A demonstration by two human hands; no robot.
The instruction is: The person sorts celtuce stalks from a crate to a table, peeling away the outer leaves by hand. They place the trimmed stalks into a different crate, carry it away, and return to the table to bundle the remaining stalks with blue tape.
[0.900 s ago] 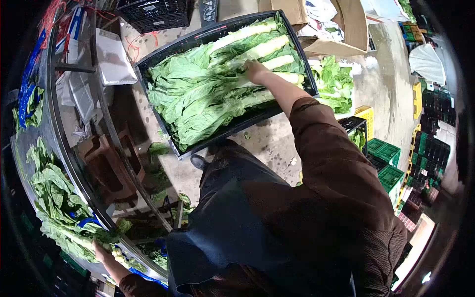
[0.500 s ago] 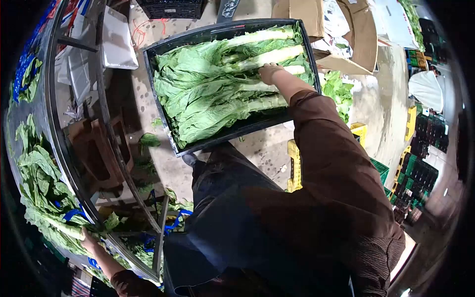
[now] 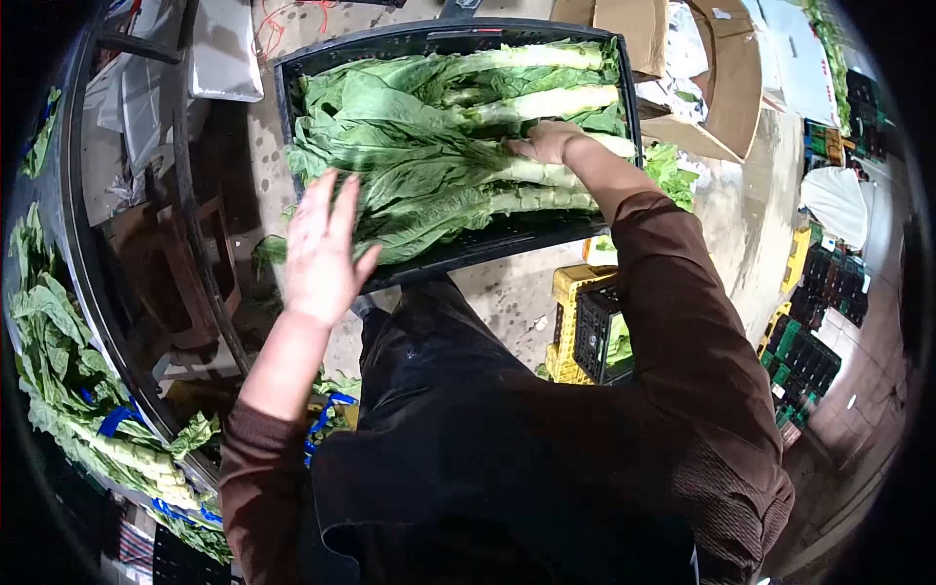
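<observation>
From my station I see the left hand (image 3: 325,255), its back toward me — fingers spread and a little blurred, thumb angled inward, forearm bare. My right arm (image 3: 663,249) reaches farther forward; the right hand (image 3: 548,143) is turned palm down — how firmly it closes, I can't tell.

Open cardbd box (image 3: 733,86) w/ white plastic (image 3: 686,57) inside, upper R. White sack (image 3: 836,208) far R, nr stacked blk/grn crates (image 3: 801,359); white foam box (image 3: 224,47) upper L.

Black crate (image 3: 487,239), long leafy stalks (image 3: 458,136) lying side by side
</observation>
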